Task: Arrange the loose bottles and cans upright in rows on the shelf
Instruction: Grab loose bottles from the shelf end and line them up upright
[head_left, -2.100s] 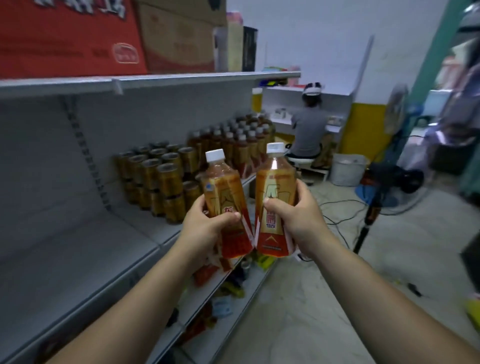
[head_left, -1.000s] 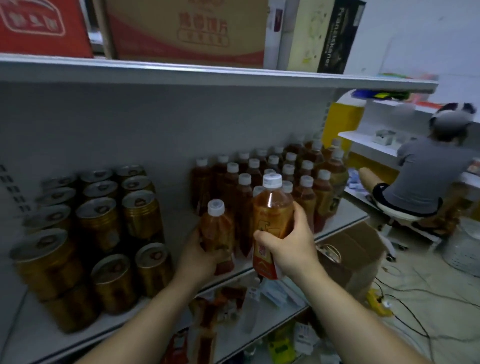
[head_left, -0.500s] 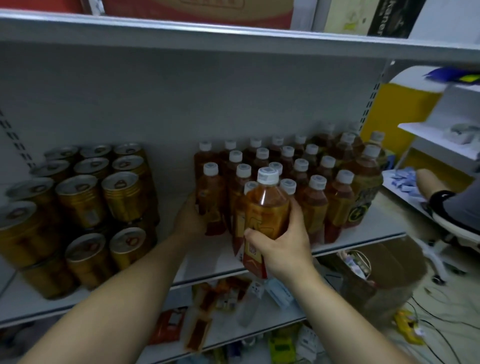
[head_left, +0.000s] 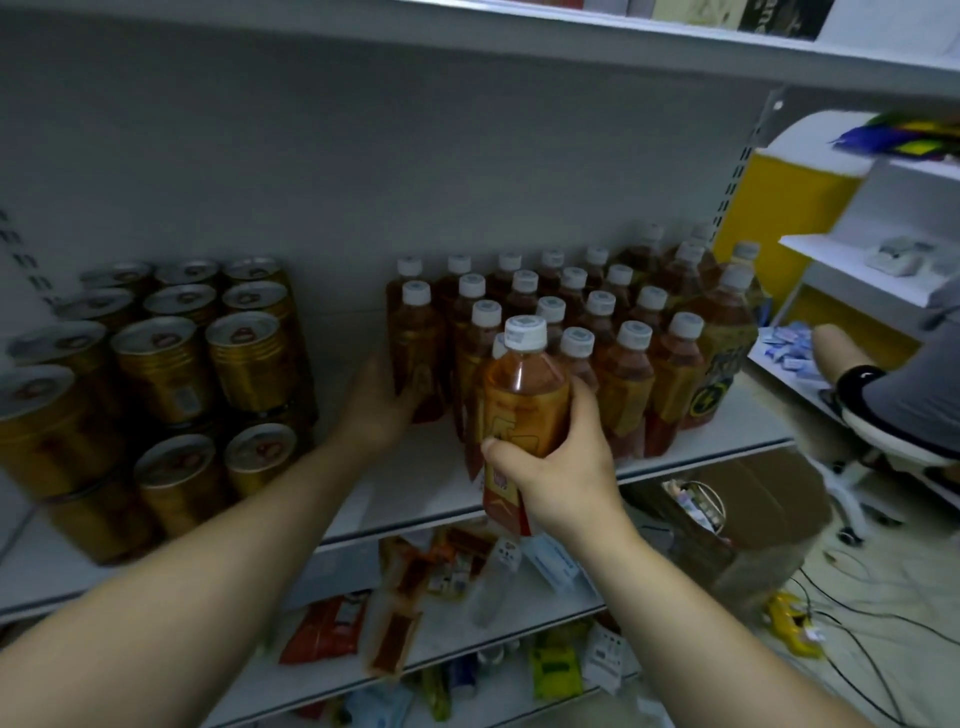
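Note:
My left hand wraps an amber tea bottle with a white cap, standing upright on the white shelf at the left end of the bottle rows. My right hand grips a second tea bottle, upright, held in front of the rows near the shelf's front edge. Behind it several rows of white-capped tea bottles stand upright. Gold cans are stacked two high on the shelf's left part.
A bare strip of shelf lies between cans and bottles. The lower shelf holds loose snack packets. A brown carton sits on the floor to the right, with cables nearby. A seated person is at the far right.
Both hands moved from open air to the shelf. The left bottle went back to the left end of the rows; the right bottle came up to the front of the rows.

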